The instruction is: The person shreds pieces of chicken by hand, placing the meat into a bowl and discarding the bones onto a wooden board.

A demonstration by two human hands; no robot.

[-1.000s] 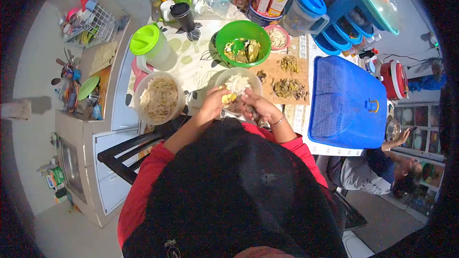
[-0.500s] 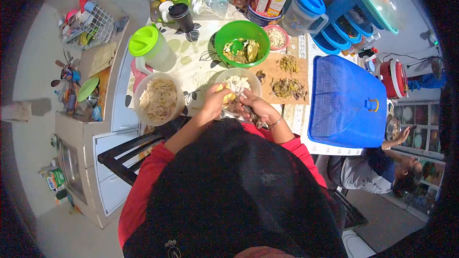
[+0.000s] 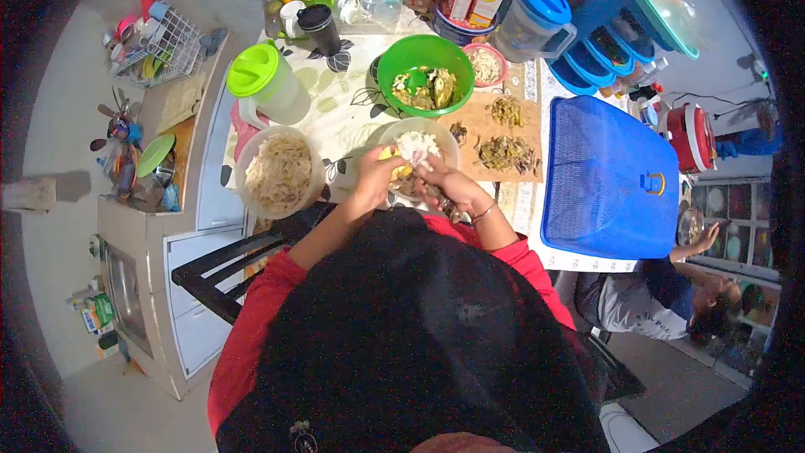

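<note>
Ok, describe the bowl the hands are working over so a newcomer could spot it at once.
Start at the big blue mesh cover, then go left past the wooden board. The clear bowl sits under both hands; unlike the green bowl behind it, it holds chopped white pieces.

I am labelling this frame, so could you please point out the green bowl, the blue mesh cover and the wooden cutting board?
green bowl [image 3: 453,54]: head view, on its right rim.
blue mesh cover [image 3: 608,176]: head view, middle of its top.
wooden cutting board [image 3: 482,122]: head view, bare wood.
</note>
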